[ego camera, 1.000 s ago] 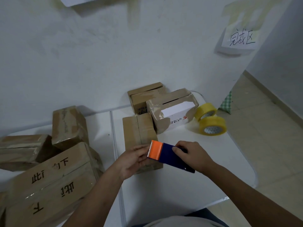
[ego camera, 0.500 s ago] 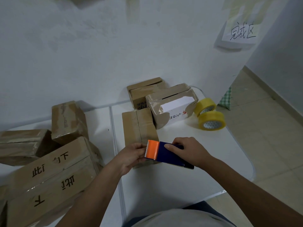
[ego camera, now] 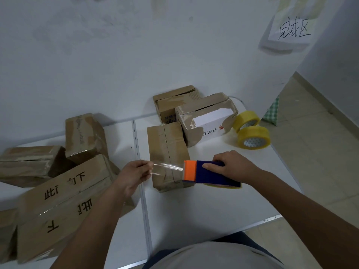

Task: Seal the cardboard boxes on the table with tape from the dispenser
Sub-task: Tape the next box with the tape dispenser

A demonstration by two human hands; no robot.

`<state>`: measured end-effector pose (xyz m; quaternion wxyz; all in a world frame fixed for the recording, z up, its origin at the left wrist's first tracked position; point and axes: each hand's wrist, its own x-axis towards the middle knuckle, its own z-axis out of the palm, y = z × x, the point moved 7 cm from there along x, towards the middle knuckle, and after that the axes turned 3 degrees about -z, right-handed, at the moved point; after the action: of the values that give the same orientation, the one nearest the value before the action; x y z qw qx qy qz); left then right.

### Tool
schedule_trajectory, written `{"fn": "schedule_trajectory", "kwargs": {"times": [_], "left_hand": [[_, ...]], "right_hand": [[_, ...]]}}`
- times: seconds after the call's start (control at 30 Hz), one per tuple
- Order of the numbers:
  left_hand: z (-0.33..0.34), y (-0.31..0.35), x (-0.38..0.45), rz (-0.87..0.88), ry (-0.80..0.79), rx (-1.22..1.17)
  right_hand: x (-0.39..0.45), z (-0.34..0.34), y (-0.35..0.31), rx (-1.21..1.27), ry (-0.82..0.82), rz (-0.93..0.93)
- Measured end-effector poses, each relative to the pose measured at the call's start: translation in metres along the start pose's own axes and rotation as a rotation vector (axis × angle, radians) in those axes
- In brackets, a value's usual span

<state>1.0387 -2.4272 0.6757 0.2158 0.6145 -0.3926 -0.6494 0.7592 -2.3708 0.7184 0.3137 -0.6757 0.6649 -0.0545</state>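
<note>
A small brown cardboard box (ego camera: 166, 148) lies in the middle of the white table (ego camera: 204, 206), its flap seam running away from me. My right hand (ego camera: 231, 166) grips the blue tape dispenser (ego camera: 211, 174) with its orange blade end, held over the box's near right corner. A strip of clear tape (ego camera: 168, 167) stretches left from the blade. My left hand (ego camera: 134, 173) pinches the free end of that strip, just left of the box.
Two yellow tape rolls (ego camera: 252, 135) sit at the back right. A torn white-and-brown box (ego camera: 206, 121) and another brown box (ego camera: 174, 103) stand behind the middle box. Several more cardboard boxes (ego camera: 58, 202) crowd the left side. The table's right edge drops to the floor.
My left hand has drawn away to the left from the dispenser, pulling out a length of clear tape. My right hand keeps holding the dispenser in nearly the same place.
</note>
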Motion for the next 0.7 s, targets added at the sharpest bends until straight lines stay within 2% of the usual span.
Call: {"fn": "schedule_trajectory", "kwargs": {"times": [0.17, 0.33, 0.5, 0.7], "left_hand": [[-0.002, -0.015, 0.001, -0.042, 0.011, 0.016], [-0.002, -0.015, 0.000, 0.077, 0.196, 0.095], [-0.010, 0.001, -0.001, 0.159, 0.244, 0.195], [-0.037, -0.006, -0.010, 0.139, 0.354, 0.191]], "right_hand": [[0.006, 0.007, 0.009, -0.082, -0.024, 0.019], [0.008, 0.003, 0.007, -0.099, 0.009, 0.018], [0.006, -0.001, 0.005, -0.121, -0.010, -0.037], [-0.001, -0.008, 0.027, -0.171, -0.072, -0.027]]}}
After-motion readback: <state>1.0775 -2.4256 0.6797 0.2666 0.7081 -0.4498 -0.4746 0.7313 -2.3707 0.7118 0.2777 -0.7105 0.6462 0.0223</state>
